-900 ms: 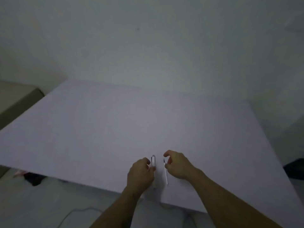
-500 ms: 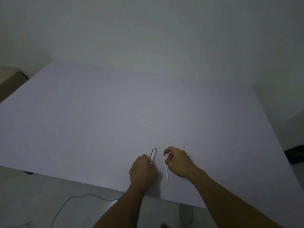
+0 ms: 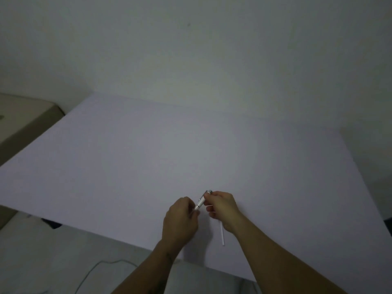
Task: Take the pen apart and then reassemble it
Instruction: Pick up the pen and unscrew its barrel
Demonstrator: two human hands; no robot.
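A white pen barrel with a metal clip end is lifted just above the white table, tilted up to the right. My left hand pinches its lower end. The fingertips of my right hand grip its upper end by the clip. A thin white refill sticks out below my right hand toward the table's front edge. Its upper part is hidden by the hand, and I cannot tell whether that hand holds it or it lies on the table.
A beige box stands off the table's left side. A thin cable lies on the grey floor below the front edge. A plain wall rises behind the table.
The barrel has been lifted off the table by my left hand and tilted. My right hand let go of the refill's tip and moved left to grip the barrel's upper end.
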